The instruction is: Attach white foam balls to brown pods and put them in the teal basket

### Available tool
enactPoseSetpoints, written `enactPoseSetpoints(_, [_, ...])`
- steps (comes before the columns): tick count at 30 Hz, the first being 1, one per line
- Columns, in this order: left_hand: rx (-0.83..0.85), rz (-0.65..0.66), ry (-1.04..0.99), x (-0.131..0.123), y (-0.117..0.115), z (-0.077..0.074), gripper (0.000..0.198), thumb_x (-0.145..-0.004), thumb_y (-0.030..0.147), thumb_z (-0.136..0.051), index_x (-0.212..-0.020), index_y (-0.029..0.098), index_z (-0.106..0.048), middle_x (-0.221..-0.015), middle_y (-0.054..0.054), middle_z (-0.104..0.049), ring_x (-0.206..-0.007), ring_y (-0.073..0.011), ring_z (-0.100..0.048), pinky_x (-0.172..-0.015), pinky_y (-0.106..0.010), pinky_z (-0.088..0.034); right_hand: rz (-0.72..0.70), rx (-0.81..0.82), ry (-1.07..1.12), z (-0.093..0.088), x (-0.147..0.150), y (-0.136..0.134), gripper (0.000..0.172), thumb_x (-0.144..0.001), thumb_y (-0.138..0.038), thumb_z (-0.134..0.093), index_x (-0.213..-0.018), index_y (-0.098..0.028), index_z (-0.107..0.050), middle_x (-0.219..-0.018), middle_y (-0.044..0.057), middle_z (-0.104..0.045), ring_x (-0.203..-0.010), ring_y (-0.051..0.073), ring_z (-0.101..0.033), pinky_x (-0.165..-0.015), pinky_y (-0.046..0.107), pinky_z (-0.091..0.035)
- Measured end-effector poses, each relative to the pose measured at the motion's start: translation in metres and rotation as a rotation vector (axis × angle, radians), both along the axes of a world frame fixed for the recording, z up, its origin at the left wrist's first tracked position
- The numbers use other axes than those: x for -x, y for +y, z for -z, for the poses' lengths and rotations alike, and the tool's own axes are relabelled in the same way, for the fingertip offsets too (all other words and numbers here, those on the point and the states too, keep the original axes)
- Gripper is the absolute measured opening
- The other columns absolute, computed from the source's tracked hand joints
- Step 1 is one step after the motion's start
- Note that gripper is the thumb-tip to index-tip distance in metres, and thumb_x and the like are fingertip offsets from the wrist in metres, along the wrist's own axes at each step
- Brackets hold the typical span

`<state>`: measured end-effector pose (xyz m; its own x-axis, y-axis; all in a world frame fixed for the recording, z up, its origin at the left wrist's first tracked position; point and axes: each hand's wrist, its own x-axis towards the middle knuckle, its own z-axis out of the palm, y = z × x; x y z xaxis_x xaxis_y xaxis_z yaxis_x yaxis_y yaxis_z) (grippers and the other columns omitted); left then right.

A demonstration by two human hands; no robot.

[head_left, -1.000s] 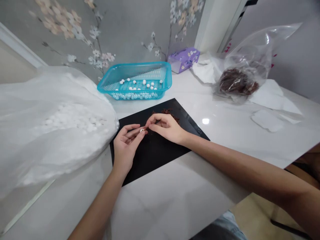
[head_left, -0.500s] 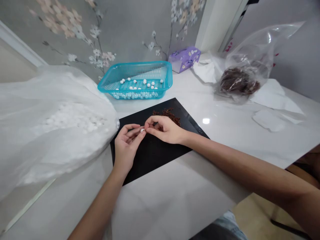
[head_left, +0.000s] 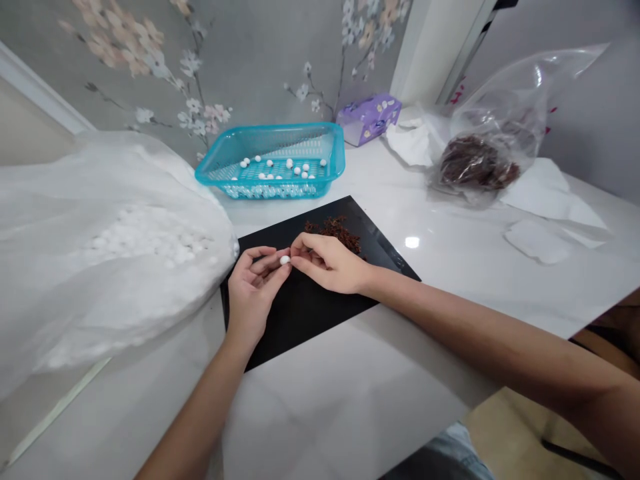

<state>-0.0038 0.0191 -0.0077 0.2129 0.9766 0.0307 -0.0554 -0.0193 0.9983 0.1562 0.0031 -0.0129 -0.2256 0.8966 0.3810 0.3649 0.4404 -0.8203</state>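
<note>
My left hand (head_left: 253, 293) pinches a small white ball (head_left: 285, 260) between thumb and fingertips above a black mat (head_left: 310, 307). My right hand (head_left: 330, 263) is closed in a pinch with its fingertips right against the ball; what it holds I cannot make out. A small heap of brown shreds (head_left: 340, 231) lies on the mat just behind my right hand. A turquoise basket (head_left: 327, 157) with several white balls stands behind the mat. A big white plastic bag (head_left: 100, 247) with many white balls lies at the left, touching the mat's left edge.
A clear plastic bag of brown shreds (head_left: 480, 160) lies at the back right among white paper sheets (head_left: 545, 193). A purple tissue box (head_left: 367, 117) stands against the flowered wall. The white table's edge (head_left: 500, 387) runs diagonally at the lower right.
My right hand has drawn slightly toward me and lowered, uncovering the heap of brown shreds. The white ball between my left fingers now shows whole and clean.
</note>
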Motion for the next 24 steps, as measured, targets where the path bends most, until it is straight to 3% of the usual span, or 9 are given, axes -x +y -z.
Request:
enactPoseSetpoints(6, [-0.035,-0.005,0.007,-0.002,-0.002,0.001,0.029,-0.065,0.019,-0.072,-0.087,0.018,-0.054,-0.089,-0.006,-0.072,-0.094,-0.0193,-0.066,-0.087,-0.031,-0.049,0.013,0.056,0.051,0.002,0.006,-0.001,0.008,-0.082,-0.021,-0.046,-0.076,-0.016,-0.047,-0.062,-0.005,-0.044,-0.049,0.005,-0.037,-0.048,0.018,-0.032])
enactPoseSetpoints(12, [0.01,-0.009,0.009,-0.001,-0.001,0.0,0.031,-0.065,0.02,-0.073,-0.089,0.019,-0.054,-0.09,-0.006,-0.072,-0.091,-0.0187,-0.067,-0.086,-0.031,-0.049,0.104,0.258,0.167,-0.001,0.012,0.0,0.012,-0.081,-0.022,-0.044,-0.07,-0.017,-0.045,-0.06,-0.006,-0.043,-0.05,0.005,-0.036,-0.046,0.018,-0.029])
enactPoseSetpoints(17, [0.079,-0.008,-0.047,0.001,0.003,-0.001,0.033,-0.063,0.021,-0.074,-0.09,0.018,-0.056,-0.088,-0.006,-0.073,-0.092,-0.0191,-0.066,-0.086,-0.031,-0.049,0.046,0.361,0.349,-0.003,0.011,0.001,0.015,-0.082,-0.029,-0.047,-0.074,-0.017,-0.046,-0.066,-0.004,-0.046,-0.053,0.006,-0.04,-0.046,0.018,-0.032])
enactPoseSetpoints(24, [0.111,-0.005,-0.082,0.002,0.004,-0.002,0.032,-0.061,0.021,-0.076,-0.085,0.018,-0.055,-0.081,-0.005,-0.074,-0.09,-0.0197,-0.067,-0.085,-0.031,-0.05,-0.077,0.517,0.528,-0.004,0.006,0.003,0.027,-0.07,-0.036,-0.068,-0.074,-0.016,-0.049,-0.063,-0.008,-0.046,-0.038,0.0,-0.033,-0.033,0.016,-0.025])
